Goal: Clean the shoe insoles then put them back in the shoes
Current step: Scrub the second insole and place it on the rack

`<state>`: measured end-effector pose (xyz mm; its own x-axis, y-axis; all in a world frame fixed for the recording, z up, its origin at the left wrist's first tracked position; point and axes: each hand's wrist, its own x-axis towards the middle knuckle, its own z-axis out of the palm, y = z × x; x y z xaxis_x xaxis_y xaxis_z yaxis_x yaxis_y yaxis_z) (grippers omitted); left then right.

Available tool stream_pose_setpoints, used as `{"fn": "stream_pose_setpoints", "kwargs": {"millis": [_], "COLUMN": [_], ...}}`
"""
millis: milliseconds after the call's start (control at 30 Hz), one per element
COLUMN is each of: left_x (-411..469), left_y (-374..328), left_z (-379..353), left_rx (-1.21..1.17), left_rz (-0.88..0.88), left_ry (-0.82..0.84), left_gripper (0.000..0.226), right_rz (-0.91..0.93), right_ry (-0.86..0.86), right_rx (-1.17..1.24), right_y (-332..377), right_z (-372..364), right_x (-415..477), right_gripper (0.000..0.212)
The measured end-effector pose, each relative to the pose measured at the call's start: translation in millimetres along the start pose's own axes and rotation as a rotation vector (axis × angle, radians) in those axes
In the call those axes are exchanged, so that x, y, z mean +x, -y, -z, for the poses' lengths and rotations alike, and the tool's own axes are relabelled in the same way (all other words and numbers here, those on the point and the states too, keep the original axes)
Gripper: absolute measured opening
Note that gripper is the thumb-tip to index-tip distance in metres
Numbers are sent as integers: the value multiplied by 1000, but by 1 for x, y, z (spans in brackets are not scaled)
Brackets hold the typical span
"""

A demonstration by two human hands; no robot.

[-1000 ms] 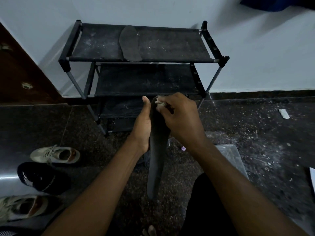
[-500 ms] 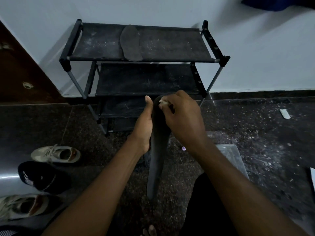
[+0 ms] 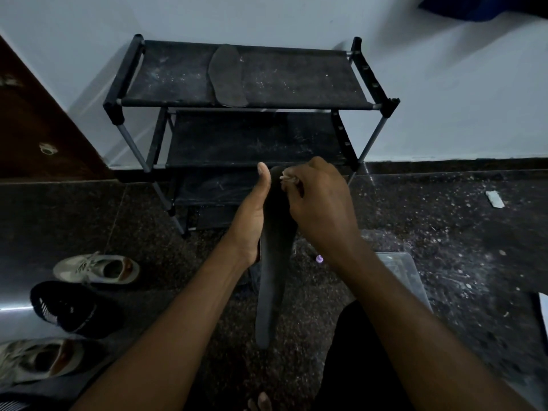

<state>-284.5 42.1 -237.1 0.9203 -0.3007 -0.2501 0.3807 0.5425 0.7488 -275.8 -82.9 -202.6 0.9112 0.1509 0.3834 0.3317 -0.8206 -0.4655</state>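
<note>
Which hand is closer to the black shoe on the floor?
Left. The left hand is up-right of the black shoe; the right hand sits farther right, beyond the held insole.

The insole point(image 3: 271, 280) hides fingers of the left hand point(image 3: 249, 221); the pale scrap point(image 3: 286, 177) in the right hand point(image 3: 323, 209) is unidentifiably small.

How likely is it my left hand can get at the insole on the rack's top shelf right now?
Probably not yet: the left hand holds the held insole while the right hand rubs it with a pale wad. Nothing covers the shelf insole, so once freed the way looks open.
</note>
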Motion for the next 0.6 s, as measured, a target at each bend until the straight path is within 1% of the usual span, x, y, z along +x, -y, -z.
{"fn": "stream_pose_setpoints", "kwargs": {"millis": [100,200,333,367,467,600], "left_x": [1,-1,-6,-6,-8,-5], "left_y": [-1,-2,-5,-4,-6,-7], "left_z": [4,2,-5,-5,-5,-3], "left_rx": [-6,14,17,19,9,-28], "left_rz": [5,7,6,6,-9,-18], "left_ry": [-38,-68,-83,-89,-112,-101], "left_gripper": [77,72,48,45,45,51], "right_rz": [11,5,-5,-10,-13,48], "right_ry": [47,11,-9,-11,3,96], "right_rx": [11,35,43,32,-38,-85], "right_y": [1,0,-1,-1,-2,3], "right_z": [-3,-3,-1,0,5,9], "right_x": [0,1,3,3,3,1], "right_gripper": [29,24,18,17,18,17]}}
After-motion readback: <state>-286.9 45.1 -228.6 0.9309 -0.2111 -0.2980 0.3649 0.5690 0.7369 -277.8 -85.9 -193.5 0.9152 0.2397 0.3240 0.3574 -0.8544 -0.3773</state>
